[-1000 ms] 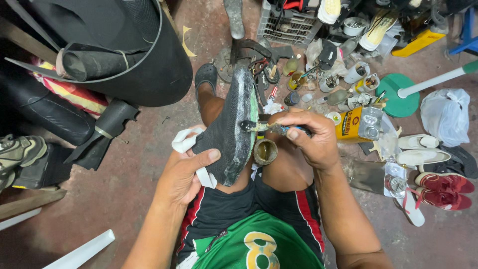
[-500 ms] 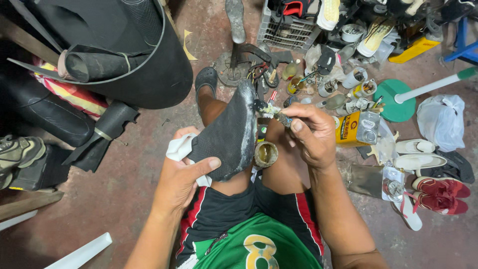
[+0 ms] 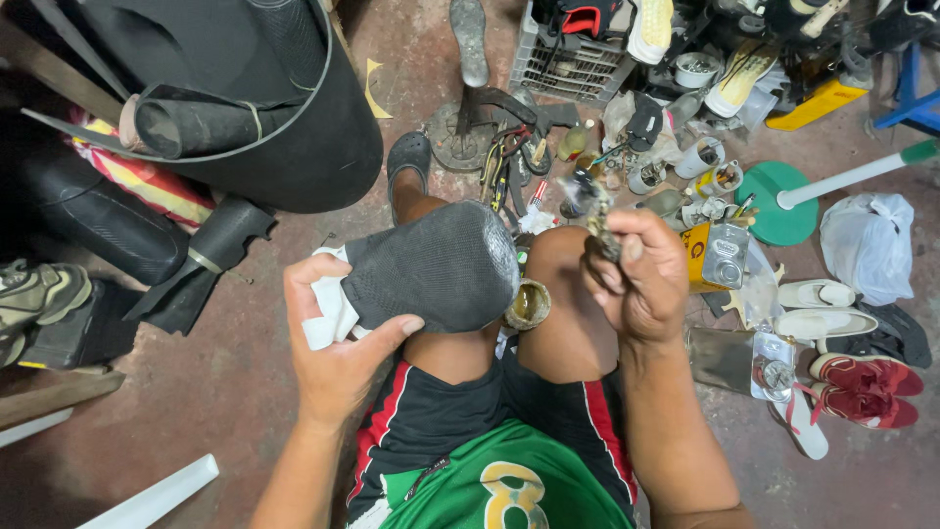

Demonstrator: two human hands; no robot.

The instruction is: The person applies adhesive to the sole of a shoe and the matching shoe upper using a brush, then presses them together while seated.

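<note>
My left hand (image 3: 338, 338) grips the heel end of a shoe (image 3: 436, 266) that lies across my left knee, its dark grey textured sole turned up and its white upper showing at my fingers. My right hand (image 3: 636, 279) is closed around a small glue-smeared brush (image 3: 592, 211), raised above my right knee and apart from the sole. A small round tin of glue (image 3: 529, 306) sits between my knees, just under the shoe's toe.
Rolls of black rubber sheet (image 3: 245, 108) stand at the upper left. Ahead are an iron shoe last stand (image 3: 470, 88), a plastic crate (image 3: 568, 59), scattered tools, bottles and tins. Pairs of shoes and sandals (image 3: 842, 362) lie at right, beside a white plastic bag (image 3: 867, 240).
The shoe has turned from edge-on to sole-up flat across my knee. My right hand has lifted the brush off the sole and moved right.
</note>
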